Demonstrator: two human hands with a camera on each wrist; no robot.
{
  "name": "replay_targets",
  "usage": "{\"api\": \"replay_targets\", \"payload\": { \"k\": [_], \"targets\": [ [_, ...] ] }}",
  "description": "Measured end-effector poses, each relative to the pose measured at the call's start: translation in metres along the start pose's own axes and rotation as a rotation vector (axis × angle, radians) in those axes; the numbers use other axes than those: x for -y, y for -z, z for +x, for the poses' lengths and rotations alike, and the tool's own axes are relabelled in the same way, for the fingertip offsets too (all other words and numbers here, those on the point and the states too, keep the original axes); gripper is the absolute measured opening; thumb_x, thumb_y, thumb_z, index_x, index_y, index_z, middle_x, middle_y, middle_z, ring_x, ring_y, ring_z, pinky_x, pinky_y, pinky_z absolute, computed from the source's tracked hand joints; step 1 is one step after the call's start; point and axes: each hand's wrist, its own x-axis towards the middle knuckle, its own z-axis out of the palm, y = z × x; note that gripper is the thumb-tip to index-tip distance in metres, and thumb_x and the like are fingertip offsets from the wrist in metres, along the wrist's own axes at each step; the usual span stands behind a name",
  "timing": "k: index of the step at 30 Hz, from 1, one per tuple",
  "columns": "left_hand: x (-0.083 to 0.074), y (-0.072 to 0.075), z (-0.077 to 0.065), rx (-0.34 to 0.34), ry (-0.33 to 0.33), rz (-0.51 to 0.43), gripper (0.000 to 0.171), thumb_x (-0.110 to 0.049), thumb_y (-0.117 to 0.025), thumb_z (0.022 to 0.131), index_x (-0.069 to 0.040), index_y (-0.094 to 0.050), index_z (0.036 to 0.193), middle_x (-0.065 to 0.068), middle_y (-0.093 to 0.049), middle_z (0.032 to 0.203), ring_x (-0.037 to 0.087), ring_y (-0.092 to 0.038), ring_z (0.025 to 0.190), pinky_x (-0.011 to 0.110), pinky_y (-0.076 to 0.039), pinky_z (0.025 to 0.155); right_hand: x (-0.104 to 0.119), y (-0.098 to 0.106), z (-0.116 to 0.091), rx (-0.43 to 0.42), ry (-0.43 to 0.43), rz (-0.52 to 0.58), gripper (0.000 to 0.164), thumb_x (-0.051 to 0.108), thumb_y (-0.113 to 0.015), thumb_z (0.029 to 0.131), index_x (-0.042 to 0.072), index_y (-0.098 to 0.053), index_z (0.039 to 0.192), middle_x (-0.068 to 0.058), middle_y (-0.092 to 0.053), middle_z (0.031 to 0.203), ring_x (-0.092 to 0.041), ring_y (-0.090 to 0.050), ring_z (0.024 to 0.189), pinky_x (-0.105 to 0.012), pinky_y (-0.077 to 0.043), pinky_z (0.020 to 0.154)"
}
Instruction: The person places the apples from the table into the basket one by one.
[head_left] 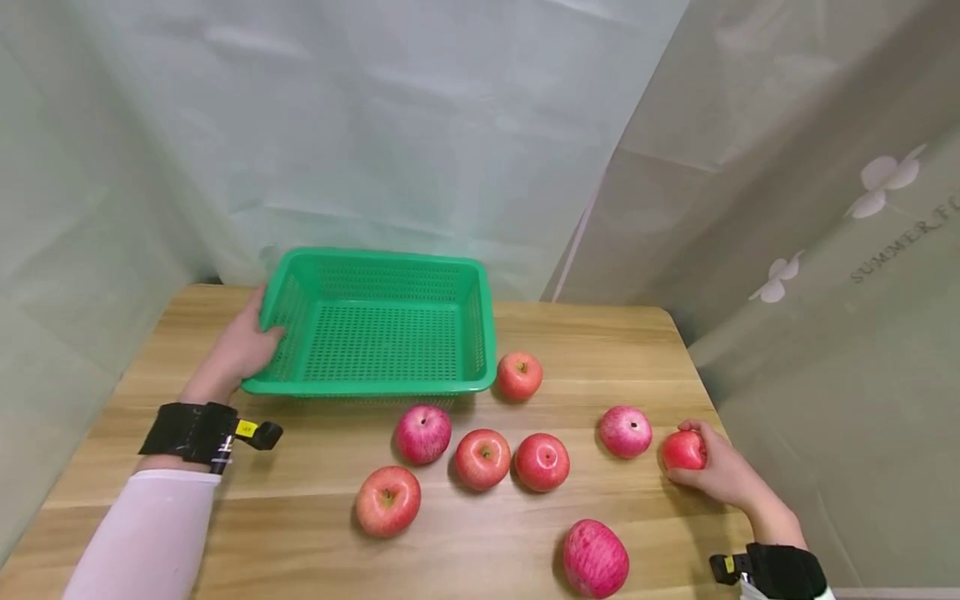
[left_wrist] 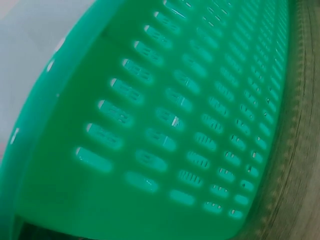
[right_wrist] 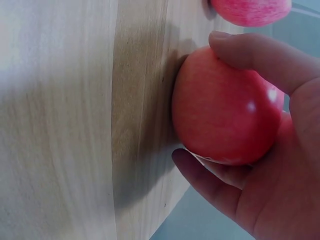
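Red apple [head_left: 680, 451] located at right of the head view, near the right edge of a wood-grain table [head_left: 292, 533]; pale sheeting [head_left: 420, 125] hangs beyond. Thumb and fingers of the right hand [head_left: 716, 471] curl around the apple, pinching it; the hand extends from lower right. Farther off, at left, the left hand [head_left: 243, 343] grips a green basket [head_left: 375, 389] by its side, thumb inside.

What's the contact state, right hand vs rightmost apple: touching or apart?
Touching. The right wrist view shows it: the right hand curls around the rightmost apple, its thumb lying directly against the skin.
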Motion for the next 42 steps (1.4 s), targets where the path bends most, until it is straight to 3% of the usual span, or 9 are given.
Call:
{"api": "replay_targets", "payload": {
  "k": [11,18,30,42],
  "targets": [
    [-0.001,-0.002,-0.002,0.007,-0.008,0.013,0.079,-0.012,-0.039,0.113,-0.013,0.016,0.169,0.043,-0.016,0.166,0.055,-0.044,0.125,0.065,-0.044,0.094,0.000,0.004,-0.002,0.028,-0.026,-0.007,0.082,0.030,-0.095,0.080,-0.002,-0.047,0.138,-0.024,-0.062,0.126,-0.036,-0.063,0.106,-0.050,-0.055,0.085],
    [-0.005,-0.003,0.000,0.010,-0.013,0.019,0.080,-0.012,-0.039,0.113,-0.015,0.016,0.170,0.043,-0.018,0.166,0.050,-0.052,0.115,0.055,-0.049,0.086,0.000,0.010,-0.002,0.031,-0.020,-0.040,0.084,0.032,-0.094,0.080,-0.004,-0.047,0.140,-0.026,-0.061,0.127,-0.039,-0.064,0.106,-0.055,-0.056,0.086],
    [-0.007,0.001,-0.001,0.005,-0.011,0.020,0.080,-0.011,-0.040,0.113,-0.012,0.016,0.169,0.043,-0.016,0.166,0.054,-0.047,0.122,0.062,-0.046,0.093,-0.002,0.009,0.000,0.017,-0.005,-0.055,0.081,0.033,-0.093,0.082,-0.004,-0.049,0.139,-0.026,-0.062,0.126,-0.039,-0.064,0.106,-0.053,-0.056,0.086],
    [-0.007,0.002,-0.005,-0.001,-0.001,0.028,0.081,-0.012,-0.041,0.112,-0.014,0.016,0.169,0.043,-0.017,0.166,0.051,-0.051,0.116,0.057,-0.048,0.088,0.009,0.018,0.000,-0.042,0.026,-0.063,0.081,0.030,-0.093,0.083,-0.005,-0.048,0.140,-0.028,-0.062,0.126,-0.039,-0.064,0.104,-0.052,-0.058,0.081]
  ]
}}
